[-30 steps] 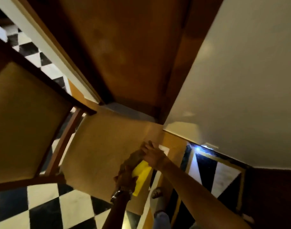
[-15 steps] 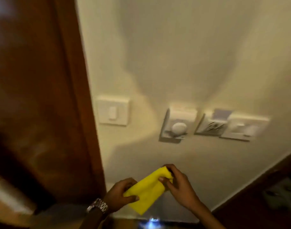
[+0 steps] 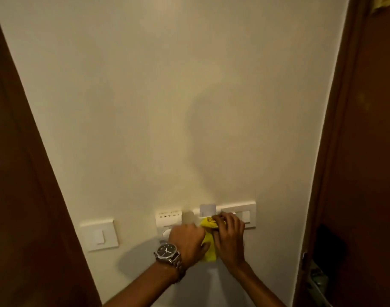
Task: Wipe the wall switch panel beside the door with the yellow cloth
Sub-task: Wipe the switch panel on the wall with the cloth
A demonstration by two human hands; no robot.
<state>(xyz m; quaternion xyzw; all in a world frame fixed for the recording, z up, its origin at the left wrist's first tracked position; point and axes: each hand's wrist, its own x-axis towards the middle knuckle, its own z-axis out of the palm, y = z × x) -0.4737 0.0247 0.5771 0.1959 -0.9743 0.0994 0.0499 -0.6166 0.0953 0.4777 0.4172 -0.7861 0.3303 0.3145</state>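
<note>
A white switch panel (image 3: 245,212) is fixed to the cream wall, low in the view and close to the dark door frame on the right. The yellow cloth (image 3: 208,238) is bunched between both hands, just left of that panel. My right hand (image 3: 229,235) grips the cloth's top and its fingertips rest on the panel's left part. My left hand (image 3: 187,245), with a wristwatch, holds the cloth's lower part. Most of the cloth is hidden by the hands.
A white thermostat-like unit (image 3: 168,219) and a small card holder (image 3: 207,210) sit left of the panel. A single white switch (image 3: 99,234) is further left. A brown wooden door (image 3: 23,173) borders the wall on the left, a dark door frame (image 3: 336,151) on the right.
The view swung up from the floor to the wall. Both hands rose with the cloth from below the fittings to the switch panel, and the right hand now touches it.
</note>
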